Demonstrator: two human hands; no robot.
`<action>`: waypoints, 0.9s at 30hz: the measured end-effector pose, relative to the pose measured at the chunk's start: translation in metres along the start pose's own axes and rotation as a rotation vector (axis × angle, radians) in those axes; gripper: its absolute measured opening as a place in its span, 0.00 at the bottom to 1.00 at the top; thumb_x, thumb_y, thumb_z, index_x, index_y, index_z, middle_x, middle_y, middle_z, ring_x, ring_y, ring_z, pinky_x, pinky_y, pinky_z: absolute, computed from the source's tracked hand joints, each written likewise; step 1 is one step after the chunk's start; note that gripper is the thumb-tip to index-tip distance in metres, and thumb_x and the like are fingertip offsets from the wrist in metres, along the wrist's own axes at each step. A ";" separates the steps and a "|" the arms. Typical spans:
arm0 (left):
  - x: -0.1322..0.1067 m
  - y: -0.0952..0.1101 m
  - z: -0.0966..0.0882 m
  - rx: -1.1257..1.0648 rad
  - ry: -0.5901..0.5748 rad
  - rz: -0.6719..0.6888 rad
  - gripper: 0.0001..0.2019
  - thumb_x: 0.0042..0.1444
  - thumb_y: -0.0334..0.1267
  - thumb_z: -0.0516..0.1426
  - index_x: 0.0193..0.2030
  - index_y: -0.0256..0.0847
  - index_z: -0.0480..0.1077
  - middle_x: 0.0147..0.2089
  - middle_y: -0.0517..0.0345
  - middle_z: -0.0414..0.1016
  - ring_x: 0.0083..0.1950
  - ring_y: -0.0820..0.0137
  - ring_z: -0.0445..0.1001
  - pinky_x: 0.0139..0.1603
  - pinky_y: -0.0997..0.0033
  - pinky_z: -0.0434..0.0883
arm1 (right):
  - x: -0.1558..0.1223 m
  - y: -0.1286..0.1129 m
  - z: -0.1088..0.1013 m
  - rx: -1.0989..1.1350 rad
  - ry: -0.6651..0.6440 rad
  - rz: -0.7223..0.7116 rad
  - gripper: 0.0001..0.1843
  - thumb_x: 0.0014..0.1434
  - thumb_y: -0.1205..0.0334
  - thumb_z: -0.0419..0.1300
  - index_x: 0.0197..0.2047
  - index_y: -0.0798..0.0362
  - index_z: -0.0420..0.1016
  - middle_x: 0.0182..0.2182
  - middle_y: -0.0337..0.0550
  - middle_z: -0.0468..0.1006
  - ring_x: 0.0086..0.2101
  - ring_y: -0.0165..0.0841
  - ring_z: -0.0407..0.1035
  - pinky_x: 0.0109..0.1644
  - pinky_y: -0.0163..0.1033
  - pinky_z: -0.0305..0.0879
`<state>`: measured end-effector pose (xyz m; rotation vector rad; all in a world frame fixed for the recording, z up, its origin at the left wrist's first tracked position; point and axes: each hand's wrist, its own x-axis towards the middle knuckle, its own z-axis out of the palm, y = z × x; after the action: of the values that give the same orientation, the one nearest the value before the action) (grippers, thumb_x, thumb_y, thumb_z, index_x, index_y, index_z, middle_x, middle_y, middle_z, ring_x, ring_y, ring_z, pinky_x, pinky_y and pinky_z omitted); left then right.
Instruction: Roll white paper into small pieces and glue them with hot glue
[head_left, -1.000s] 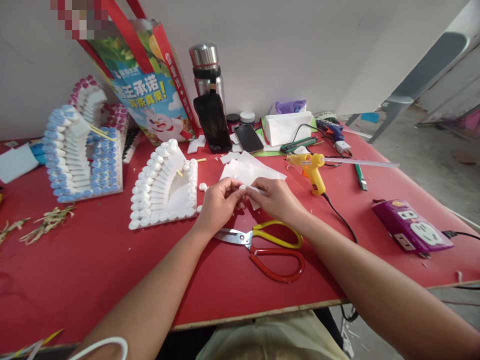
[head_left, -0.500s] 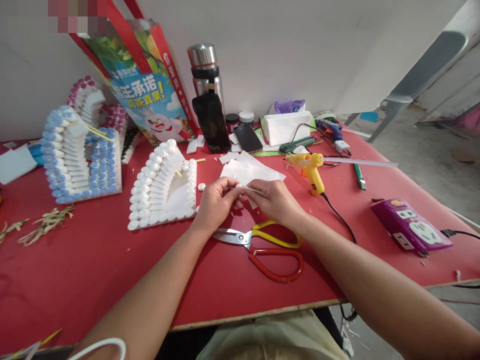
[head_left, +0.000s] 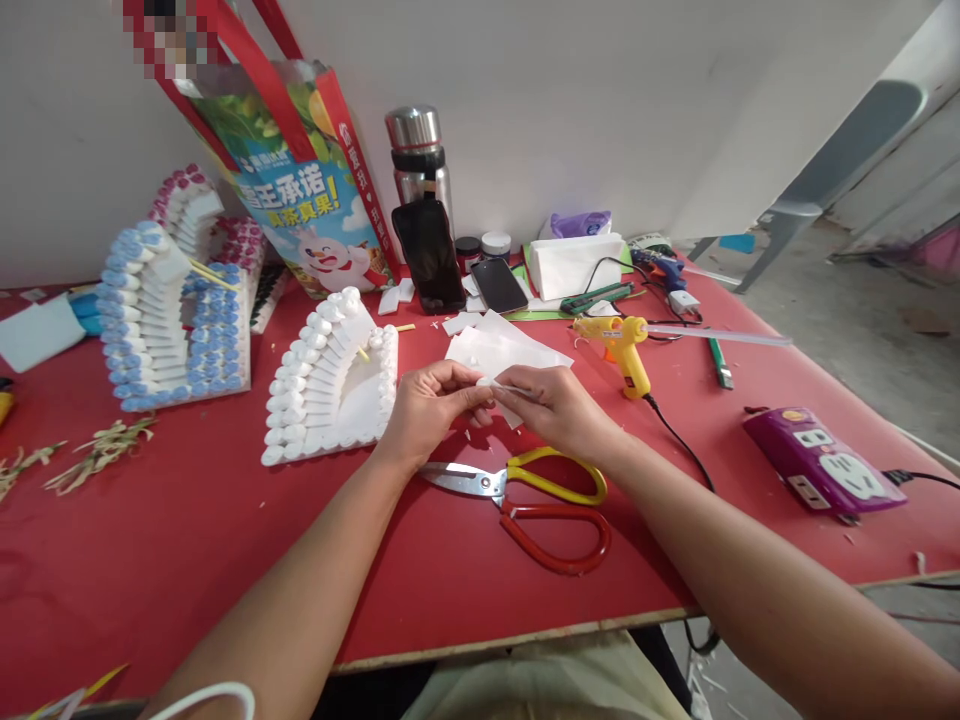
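Note:
Both hands meet over the red table, pinching a narrow white paper strip whose end is rolled at the fingertips. My left hand is closed on the rolled end. In my right hand the strip's free part runs between the thumb and fingers. White paper sheets lie just beyond the hands. Scissors with one yellow and one red handle rest below them, blades pointing left. To the left stands a white model edged with small white rolls, with narrow steps inside.
A yellow glue gun with a clear stick stands at right, near a purple power strip. Blue-edged model, printed bag, steel flask and phone stand at the back. The table's front edge is close.
The view has shifted slightly, so the table things sit a little lower and further right. Both hands stay together with the paper strip between their fingers.

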<state>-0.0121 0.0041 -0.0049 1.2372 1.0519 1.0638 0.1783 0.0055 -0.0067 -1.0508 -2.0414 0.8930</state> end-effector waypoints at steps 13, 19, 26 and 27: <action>-0.004 -0.008 0.000 0.269 -0.046 0.130 0.10 0.59 0.43 0.62 0.40 0.38 0.76 0.30 0.57 0.81 0.31 0.67 0.81 0.35 0.69 0.80 | 0.003 0.008 0.007 -0.018 0.042 0.090 0.14 0.66 0.59 0.55 0.29 0.55 0.72 0.22 0.36 0.68 0.25 0.27 0.60 0.29 0.34 0.52; -0.004 -0.009 0.000 0.291 -0.144 0.132 0.10 0.64 0.42 0.57 0.46 0.39 0.74 0.34 0.55 0.82 0.33 0.67 0.82 0.37 0.69 0.80 | 0.002 0.006 0.004 -0.032 0.037 0.092 0.14 0.65 0.58 0.56 0.31 0.55 0.75 0.22 0.36 0.70 0.25 0.28 0.60 0.30 0.35 0.53; -0.003 -0.010 0.002 0.322 -0.164 0.162 0.15 0.65 0.43 0.55 0.53 0.39 0.74 0.32 0.56 0.81 0.32 0.67 0.81 0.38 0.67 0.80 | 0.003 0.005 0.005 -0.107 0.069 0.089 0.14 0.65 0.58 0.55 0.31 0.55 0.72 0.22 0.36 0.68 0.25 0.28 0.60 0.29 0.34 0.51; -0.003 -0.010 0.003 0.306 -0.163 0.155 0.15 0.65 0.44 0.56 0.53 0.39 0.74 0.32 0.56 0.81 0.32 0.66 0.81 0.38 0.67 0.80 | 0.003 0.005 0.006 -0.128 0.080 0.094 0.14 0.66 0.58 0.55 0.30 0.54 0.71 0.21 0.36 0.68 0.25 0.28 0.60 0.29 0.34 0.51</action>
<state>-0.0098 0.0000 -0.0147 1.6456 1.0302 0.9214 0.1746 0.0091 -0.0134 -1.2411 -2.0174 0.7626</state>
